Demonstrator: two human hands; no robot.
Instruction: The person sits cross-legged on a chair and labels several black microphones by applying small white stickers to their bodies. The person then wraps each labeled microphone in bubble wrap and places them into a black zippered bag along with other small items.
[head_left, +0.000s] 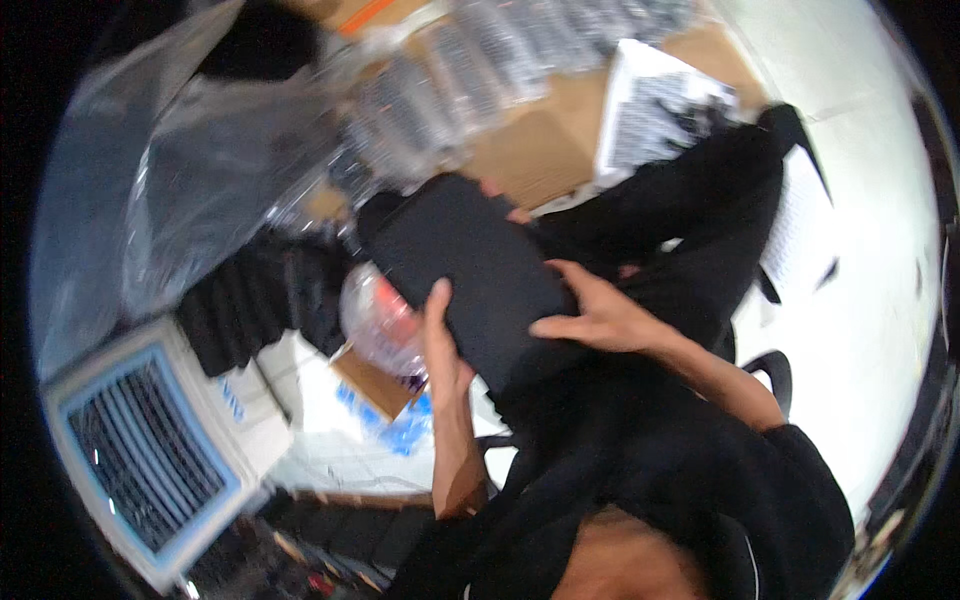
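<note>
A flat black case (470,255) with rounded corners is held in front of me, tilted, just above my crossed legs in black trousers. My left hand (447,345) grips its left edge, thumb lying on the top face and the fingers mostly hidden beneath. On the opposite edge, my right hand (605,315) has its thumb and fingers curved round the near right corner. Beside the left hand sits a clear plastic bag (380,315) with something red in it. The case looks closed; its underside is out of sight.
Several plastic-wrapped dark items (500,55) line a cardboard sheet (535,155) at the far side. A printed paper (635,105) lies there too. Clear plastic sheeting (220,170) spreads at left, above black pouches (240,305) and a white box (265,440). Blue scraps (405,430) lie near a small cardboard piece (375,385).
</note>
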